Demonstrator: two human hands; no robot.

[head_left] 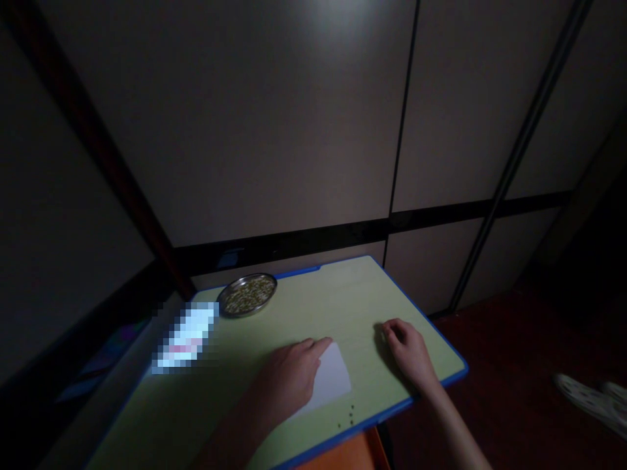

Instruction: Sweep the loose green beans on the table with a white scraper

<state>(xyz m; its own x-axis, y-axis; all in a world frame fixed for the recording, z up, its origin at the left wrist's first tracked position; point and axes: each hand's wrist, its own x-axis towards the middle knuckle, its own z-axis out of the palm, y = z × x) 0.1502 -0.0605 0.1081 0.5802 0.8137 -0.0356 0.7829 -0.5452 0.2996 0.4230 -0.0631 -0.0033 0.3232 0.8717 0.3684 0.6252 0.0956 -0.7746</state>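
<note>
My left hand (294,378) rests over a white sheet of paper (333,378) on the pale green tabletop. Its index finger stretches along the sheet's far edge while the other fingers curl against the paper. To the right, my right hand (409,349) hovers over or touches the table with thumb and fingertips drawn together; whatever is in that pinch is too small to make out. A few small dark seeds (351,414) lie near the front edge, just below the paper. At the back left sits a round metal plate (220,305) with many small green and pale grains spread in it.
A bright, pixelated screen (189,339) stands at the table's left side. Blue trim (460,369) borders the table (337,281). Cabinet panels (274,130) rise close behind it. Something orange (343,454) is under the front edge. Pale shoes (588,398) show on the dark red floor at right.
</note>
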